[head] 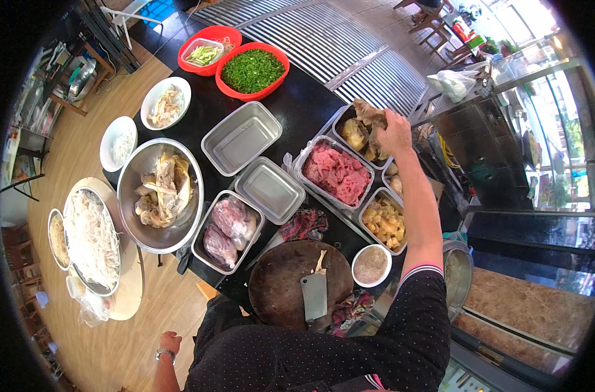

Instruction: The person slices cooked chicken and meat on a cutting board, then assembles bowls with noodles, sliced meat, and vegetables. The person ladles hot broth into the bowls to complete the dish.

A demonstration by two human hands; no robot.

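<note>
My right hand (395, 132) reaches to the far right of the table and grips a brown piece of cooked meat (370, 113) at a plastic tub (337, 131) with more cooked pieces in it. Down at my left side hangs my left hand (170, 341), a metal watch on its wrist, away from the table; its fingers are too small to read. Before me, a cleaver (314, 296) lies on a round wooden chopping block (278, 274) beside a small bone (321, 262). Raw sliced red meat (334, 171) fills the tub nearest my right hand.
Yellowish chunks (383, 220) and a white bowl of seasoning (372, 265) stand at right. Leftward are two metal trays (242, 137), a tray of bagged meat (229, 232) and a steel bowl (126, 196) of cooked poultry. Noodles (91, 240) sit on a stool; chopped greens (252, 70) stand behind.
</note>
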